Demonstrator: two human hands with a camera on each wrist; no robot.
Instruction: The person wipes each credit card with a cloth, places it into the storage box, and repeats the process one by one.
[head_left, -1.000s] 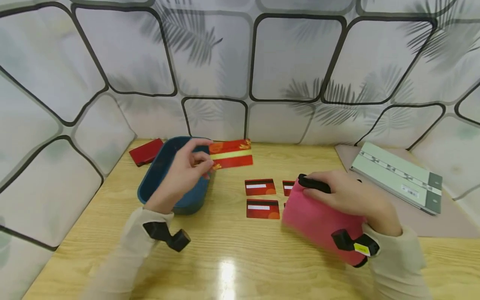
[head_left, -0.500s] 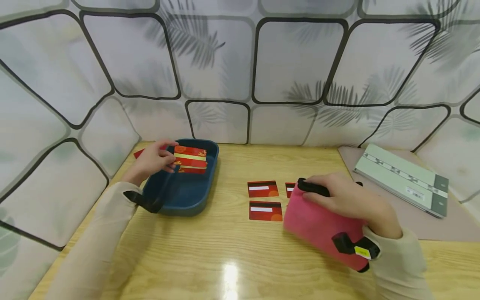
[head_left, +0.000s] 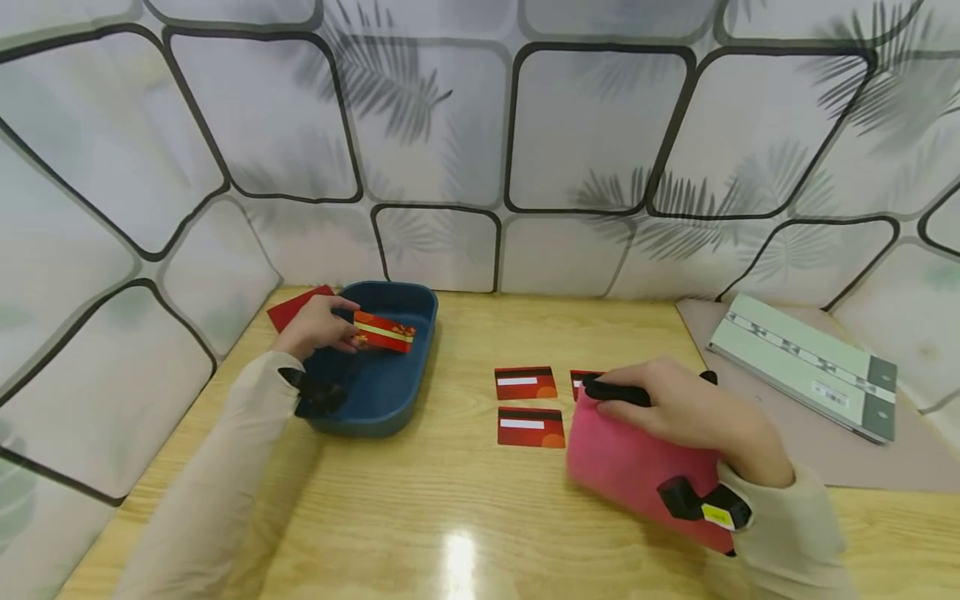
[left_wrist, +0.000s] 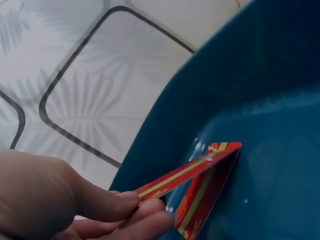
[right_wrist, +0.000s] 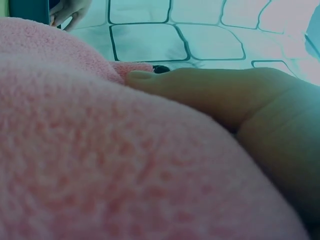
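Note:
My left hand [head_left: 318,327] reaches over the far left part of a blue plastic basin [head_left: 367,425]. Thumb and fingers pinch one end of a red card [left_wrist: 175,179] with a yellow stripe, tilted inside the basin. Beneath it, a second red striped card [left_wrist: 204,200] shows against the basin's bottom in the left wrist view. At the right, my right hand [head_left: 690,417] grips a pink fuzzy cloth [head_left: 630,462] by its black edge, thumb along the near side. Close by the cloth lie red cards with black stripes [head_left: 525,383], one partly hidden behind it.
A dark red flat item [head_left: 296,307] lies behind the basin at the left, partly covered by my hand. On a greyish mat [head_left: 795,442] at the right rests a pale green book-like box [head_left: 802,358]. A patterned wall covering [head_left: 480,125] rises behind the wooden table [head_left: 420,517].
My left hand has carried the red striped card leftward from beyond the basin's right side, then lowered it into the basin. My right hand stays with the cloth, almost unmoved.

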